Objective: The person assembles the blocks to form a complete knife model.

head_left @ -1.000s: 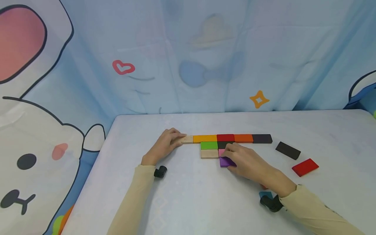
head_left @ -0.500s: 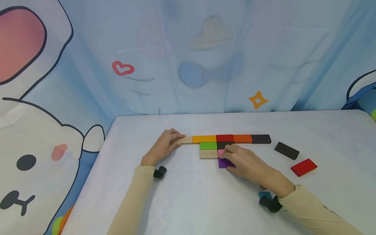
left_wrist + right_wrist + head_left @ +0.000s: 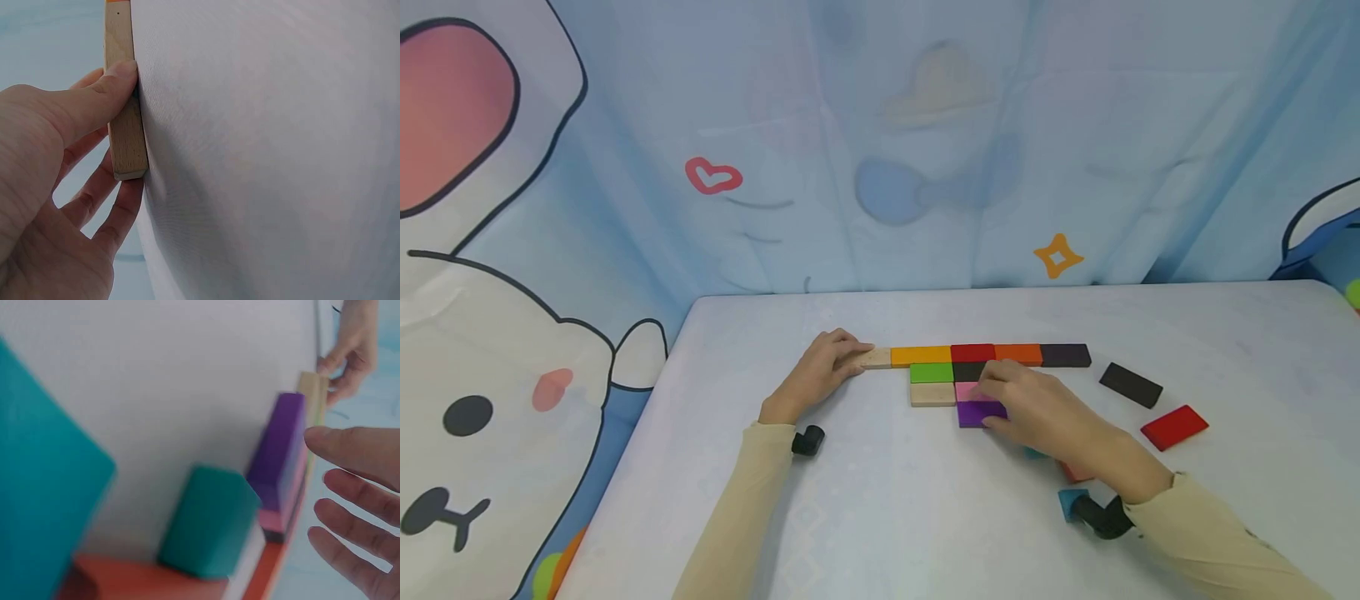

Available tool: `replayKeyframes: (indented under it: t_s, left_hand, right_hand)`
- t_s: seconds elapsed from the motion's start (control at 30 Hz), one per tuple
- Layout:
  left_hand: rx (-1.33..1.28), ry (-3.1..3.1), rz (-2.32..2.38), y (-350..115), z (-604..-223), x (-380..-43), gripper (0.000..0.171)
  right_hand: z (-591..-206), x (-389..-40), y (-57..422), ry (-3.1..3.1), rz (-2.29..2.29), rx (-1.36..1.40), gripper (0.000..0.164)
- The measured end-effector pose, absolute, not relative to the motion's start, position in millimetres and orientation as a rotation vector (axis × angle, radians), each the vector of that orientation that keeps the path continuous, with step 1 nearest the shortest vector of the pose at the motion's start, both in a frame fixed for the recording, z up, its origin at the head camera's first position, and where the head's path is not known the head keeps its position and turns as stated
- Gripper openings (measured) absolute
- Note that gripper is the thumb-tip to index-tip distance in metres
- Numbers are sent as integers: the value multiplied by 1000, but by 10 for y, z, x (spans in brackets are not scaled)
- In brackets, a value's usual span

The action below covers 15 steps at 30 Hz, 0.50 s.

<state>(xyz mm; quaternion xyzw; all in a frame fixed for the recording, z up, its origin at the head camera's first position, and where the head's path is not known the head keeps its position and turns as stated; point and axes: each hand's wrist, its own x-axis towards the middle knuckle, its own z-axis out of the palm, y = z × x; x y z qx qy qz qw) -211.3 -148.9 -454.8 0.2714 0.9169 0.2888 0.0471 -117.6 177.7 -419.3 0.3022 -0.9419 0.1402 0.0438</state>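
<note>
My left hand pinches the plain wooden block at the left end of a row, thumb on its near side. Along that row lie a yellow block, a red block, an orange block and a dark block. Below them sit a green block, a dark green block, another wooden block, a pink block and a purple block. My right hand hovers at the purple block's right end, its fingers spread apart in the right wrist view.
To the right lie a loose black block and a loose red block. Under and beside my right forearm are a teal block, an orange-red block and a blue block, partly hidden. A printed curtain hangs behind the table.
My right hand has let go of the purple block and shifted slightly right, uncovering more of the pink and purple blocks. The left hand stays on its wooden block.
</note>
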Motion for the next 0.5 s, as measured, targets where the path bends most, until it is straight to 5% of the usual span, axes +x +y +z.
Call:
replayKeyframes:
  t_s: [0.5]
  left_hand:
    - [841,2803,880,-1494,-4575,-2126,38]
  right_hand:
    - [-4185,-856,2242,-2957,468,750,47]
